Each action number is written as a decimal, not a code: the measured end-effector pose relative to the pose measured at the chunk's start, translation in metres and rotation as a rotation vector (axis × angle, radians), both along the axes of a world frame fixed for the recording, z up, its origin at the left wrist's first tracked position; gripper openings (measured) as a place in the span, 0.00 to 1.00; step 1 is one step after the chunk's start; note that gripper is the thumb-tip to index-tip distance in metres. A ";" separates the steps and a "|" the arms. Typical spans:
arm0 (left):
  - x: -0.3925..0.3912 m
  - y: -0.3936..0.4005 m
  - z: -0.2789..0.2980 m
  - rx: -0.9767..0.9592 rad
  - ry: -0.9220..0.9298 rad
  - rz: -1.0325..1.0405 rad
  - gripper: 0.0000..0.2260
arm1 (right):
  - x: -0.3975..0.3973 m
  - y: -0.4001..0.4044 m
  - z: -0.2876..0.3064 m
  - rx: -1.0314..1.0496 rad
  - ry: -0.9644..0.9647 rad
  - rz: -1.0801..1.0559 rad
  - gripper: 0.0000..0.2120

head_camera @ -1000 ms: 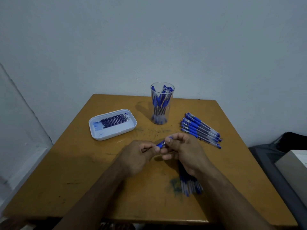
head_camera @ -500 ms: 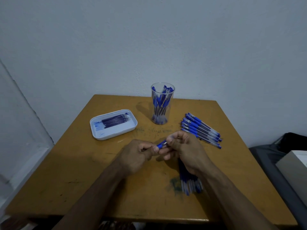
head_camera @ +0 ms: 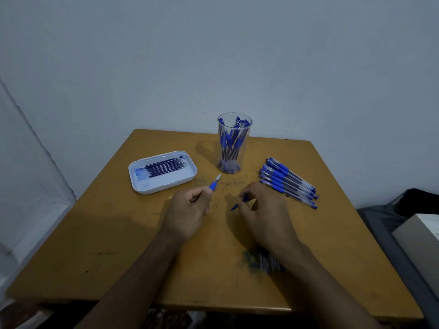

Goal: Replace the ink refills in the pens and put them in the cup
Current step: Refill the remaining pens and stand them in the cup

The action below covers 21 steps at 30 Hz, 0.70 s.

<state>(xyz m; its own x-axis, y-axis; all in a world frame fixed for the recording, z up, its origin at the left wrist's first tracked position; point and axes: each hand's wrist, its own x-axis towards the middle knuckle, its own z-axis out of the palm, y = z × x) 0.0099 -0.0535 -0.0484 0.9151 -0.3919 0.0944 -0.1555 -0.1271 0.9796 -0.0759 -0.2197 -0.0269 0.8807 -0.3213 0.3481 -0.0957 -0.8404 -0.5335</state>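
Observation:
My left hand (head_camera: pixel 188 211) grips a blue pen (head_camera: pixel 214 183) whose tip points up toward the cup. My right hand (head_camera: pixel 263 213) pinches a small blue pen cap (head_camera: pixel 238 203), held apart from the pen. A clear cup (head_camera: pixel 234 143) with several blue pens stands at the back middle of the table. A white tray (head_camera: pixel 147 184) at the left holds several dark ink refills (head_camera: pixel 166 166). A row of several blue pens (head_camera: pixel 288 182) lies at the right.
The wooden table (head_camera: pixel 118 245) stands against a pale wall. A second pile of pens (head_camera: pixel 267 261) lies under my right forearm, partly hidden. A grey seat with a pale box (head_camera: pixel 418 238) is off the table's right side.
My hands were together on one pen. They have pulled apart: the left keeps the pen body, the right has come away with the blue cap.

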 end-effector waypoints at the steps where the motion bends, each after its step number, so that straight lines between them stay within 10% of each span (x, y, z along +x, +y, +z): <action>1: 0.000 0.000 0.000 -0.011 0.003 -0.003 0.09 | -0.001 0.003 0.000 -0.059 0.062 0.000 0.03; 12: -0.007 0.001 0.001 0.170 -0.109 -0.079 0.04 | 0.007 0.004 -0.002 -0.345 0.315 0.073 0.10; 17: -0.007 0.003 -0.006 0.168 -0.235 -0.130 0.03 | 0.004 -0.006 0.005 0.197 0.025 -0.058 0.11; 21: -0.008 0.001 -0.011 0.202 -0.380 -0.118 0.07 | -0.001 -0.002 0.020 0.698 0.149 -0.049 0.27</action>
<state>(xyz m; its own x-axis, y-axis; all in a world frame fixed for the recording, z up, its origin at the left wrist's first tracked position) 0.0021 -0.0521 -0.0591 0.7780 -0.5368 0.3263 -0.5248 -0.2699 0.8073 -0.0770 -0.2221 -0.0071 0.8815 -0.4660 -0.0758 -0.2382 -0.3002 -0.9237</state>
